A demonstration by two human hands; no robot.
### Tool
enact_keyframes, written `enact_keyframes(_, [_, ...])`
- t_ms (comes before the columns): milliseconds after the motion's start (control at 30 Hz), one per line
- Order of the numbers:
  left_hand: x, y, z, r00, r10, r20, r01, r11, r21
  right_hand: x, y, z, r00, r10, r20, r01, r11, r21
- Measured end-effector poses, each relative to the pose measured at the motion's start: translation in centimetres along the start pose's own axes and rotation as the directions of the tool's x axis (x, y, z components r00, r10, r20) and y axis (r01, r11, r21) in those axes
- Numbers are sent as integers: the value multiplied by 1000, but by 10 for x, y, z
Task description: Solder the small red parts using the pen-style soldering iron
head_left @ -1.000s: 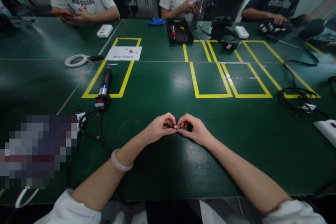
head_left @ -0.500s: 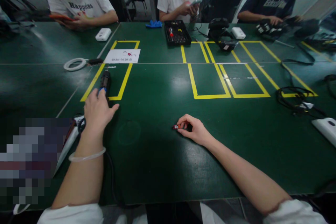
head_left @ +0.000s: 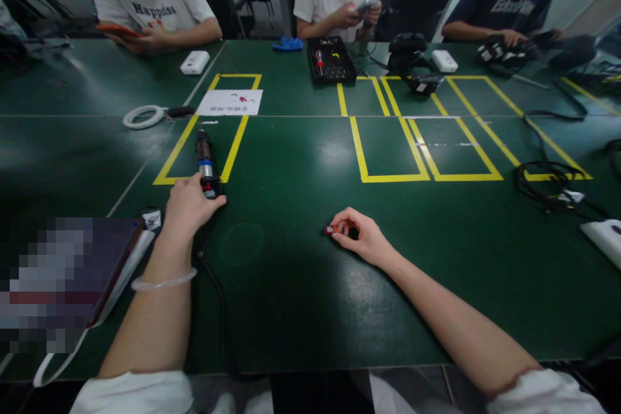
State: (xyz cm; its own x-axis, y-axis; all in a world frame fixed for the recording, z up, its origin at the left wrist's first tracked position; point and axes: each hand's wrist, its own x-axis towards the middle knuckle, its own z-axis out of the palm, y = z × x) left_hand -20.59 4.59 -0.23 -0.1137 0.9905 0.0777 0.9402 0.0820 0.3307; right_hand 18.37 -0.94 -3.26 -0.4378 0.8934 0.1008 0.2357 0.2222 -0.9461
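My left hand (head_left: 190, 206) is closed round the cable end of a black electric screwdriver (head_left: 204, 154) with a silver and blue band, which lies across the front edge of a yellow taped box (head_left: 180, 145). Its black cable (head_left: 216, 297) runs back towards me past my wrist. My right hand (head_left: 363, 237) rests on the green table (head_left: 301, 272) and pinches a small red and silver part (head_left: 330, 229) between its fingertips, holding it down on the surface.
A white sheet (head_left: 229, 102) and a white ring (head_left: 142, 117) lie beyond the screwdriver. A black parts tray (head_left: 332, 59), a blue glove (head_left: 288, 44), white boxes and black devices sit at the far side, where three people sit. Cables (head_left: 548, 181) coil at the right.
My left hand let go of the small part, reached left to the screwdriver and closed on its near end. The screwdriver has swung a little. My right hand kept the part in place.
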Motion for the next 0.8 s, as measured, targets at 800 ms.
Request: enact_keyframes(800, [-89,184,66,926,363,104,-341,922,-183,1,6,-6,978,-88,-187,34,961,-275])
